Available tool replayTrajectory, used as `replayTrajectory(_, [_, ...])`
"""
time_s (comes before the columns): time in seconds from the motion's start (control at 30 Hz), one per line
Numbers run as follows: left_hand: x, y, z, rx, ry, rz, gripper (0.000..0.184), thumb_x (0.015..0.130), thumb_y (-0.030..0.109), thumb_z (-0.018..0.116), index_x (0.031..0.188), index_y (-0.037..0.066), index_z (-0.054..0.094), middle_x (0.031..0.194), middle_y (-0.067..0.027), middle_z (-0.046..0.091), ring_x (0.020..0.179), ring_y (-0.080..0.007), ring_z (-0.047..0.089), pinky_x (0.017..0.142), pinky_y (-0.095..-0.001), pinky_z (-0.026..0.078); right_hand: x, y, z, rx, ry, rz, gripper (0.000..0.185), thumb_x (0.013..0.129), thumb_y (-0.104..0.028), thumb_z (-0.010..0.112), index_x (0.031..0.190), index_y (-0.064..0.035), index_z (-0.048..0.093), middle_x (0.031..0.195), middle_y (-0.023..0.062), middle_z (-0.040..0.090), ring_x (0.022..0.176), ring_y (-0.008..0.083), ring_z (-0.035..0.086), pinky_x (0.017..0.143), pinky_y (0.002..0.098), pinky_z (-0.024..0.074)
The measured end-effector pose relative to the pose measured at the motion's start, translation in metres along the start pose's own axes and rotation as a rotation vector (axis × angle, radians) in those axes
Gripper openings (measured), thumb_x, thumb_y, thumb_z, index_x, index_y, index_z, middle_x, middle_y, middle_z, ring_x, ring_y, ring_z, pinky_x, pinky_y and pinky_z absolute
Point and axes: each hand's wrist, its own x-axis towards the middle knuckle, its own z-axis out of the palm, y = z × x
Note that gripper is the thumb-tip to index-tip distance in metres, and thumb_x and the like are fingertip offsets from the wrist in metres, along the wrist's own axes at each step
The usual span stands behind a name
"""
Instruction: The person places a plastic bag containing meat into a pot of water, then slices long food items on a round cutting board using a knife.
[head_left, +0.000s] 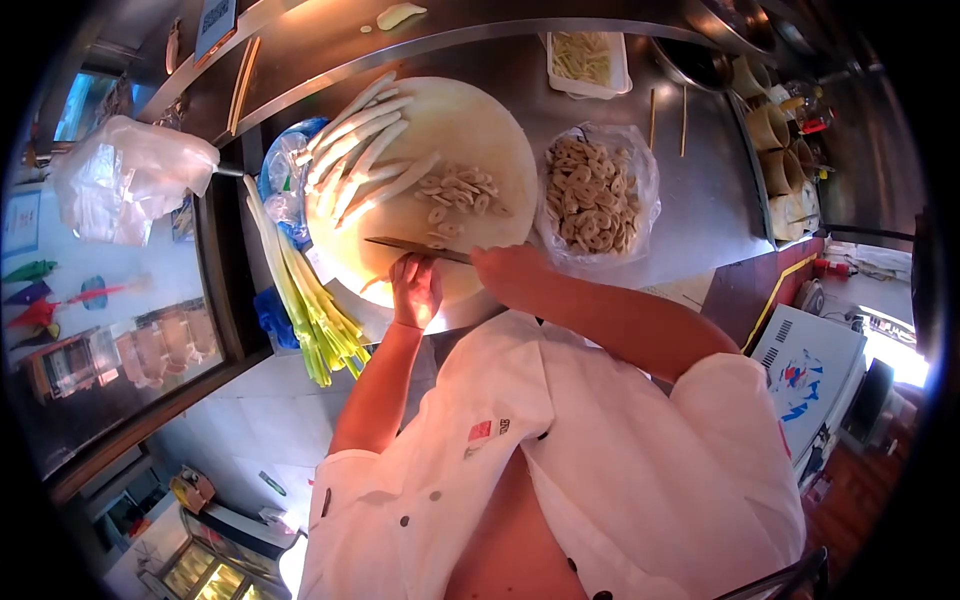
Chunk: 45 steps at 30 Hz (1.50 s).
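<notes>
From my remote seat I keep my eyes on the knife, which lies low across the near part of the round cutting board, its point toward the left. The right hand has its fingers closed around the handle. The left hand sits just beside the blade, on the body side, its fingers bent down toward the board; whether they pinch anything I cannot tell, because the hand covers whatever is beneath.

That closeness is my main worry: if those fingers lost their tuck, or the blade tipped toward the body, the edge could nick them. A damp surface would make it worse, since I judge the pieces to be slippery and likely to roll.

Just beyond the blade, loose cut rings lie scattered; a broad sweep of the steel could drag some off the board. Behind and left of them, pale slender lengths are heaped near the rim, and a bump might slide a few over it. To the right, a clear plastic bag stands open on the worktop, full of similar rings; the right forearm passes near, so an elbow swing could tip it.
</notes>
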Motion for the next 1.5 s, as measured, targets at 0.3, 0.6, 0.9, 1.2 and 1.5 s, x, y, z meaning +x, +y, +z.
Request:
replayTrajectory(0.3, [0.002,0.003,-0.008,0.078,0.007,0.007,0.037,0.079,-0.001,0.069,0.113,0.012,0.068,0.112,-0.0082,0.065,0.108,-0.0333,0.062,0.092,-0.0481,0.046,-0.003,0.01,-0.006,-0.051,0.029,-0.073,0.022,0.094,-0.011,0.061,0.114,-0.0031,0.056,0.096,0.0175,0.074,0.09,0.0384,0.076,0.073,0.0482,0.0615])
replayTrajectory(0.6, [-0.002,0.0,-0.007,0.034,0.013,-0.012,0.038,0.075,-0.003,0.069,0.11,0.011,0.069,0.111,-0.0079,0.066,0.107,-0.0331,0.062,0.093,-0.0477,0.046,0.007,-0.004,0.012,0.006,0.107,-0.04,0.017,0.091,-0.011,0.062,0.103,-0.0005,0.057,0.084,0.0189,0.072,0.077,0.0383,0.075,0.066,0.0492,0.0604])
replayTrajectory(0.9, [-0.005,-0.002,-0.007,0.0,0.012,-0.023,0.038,0.079,0.001,0.071,0.115,0.013,0.069,0.116,-0.007,0.066,0.111,-0.0321,0.062,0.095,-0.0462,0.047,0.002,0.007,-0.013,0.019,0.052,-0.061,0.017,0.094,-0.01,0.057,0.108,-0.0023,0.059,0.094,0.0185,0.074,0.087,0.0403,0.075,0.073,0.0516,0.0597])
replayTrajectory(1.2, [-0.013,-0.008,-0.002,0.01,0.026,-0.019,0.038,0.079,-0.002,0.07,0.115,0.011,0.069,0.117,-0.0081,0.067,0.11,-0.0334,0.063,0.094,-0.0462,0.048,0.0,-0.004,0.008,-0.012,0.073,-0.053,0.017,0.094,-0.012,0.058,0.109,-0.0042,0.059,0.093,0.0182,0.074,0.087,0.0396,0.076,0.071,0.0512,0.0598])
replayTrajectory(1.5, [-0.007,-0.005,-0.014,-0.033,0.003,-0.007,0.04,0.079,-0.008,0.065,0.115,0.009,0.067,0.112,-0.0111,0.067,0.105,-0.0364,0.062,0.094,-0.0477,0.049,-0.001,-0.001,-0.012,-0.019,-0.027,-0.054,0.021,0.095,-0.013,0.059,0.115,-0.0055,0.058,0.102,0.0183,0.075,0.093,0.0378,0.076,0.077,0.0501,0.0603])
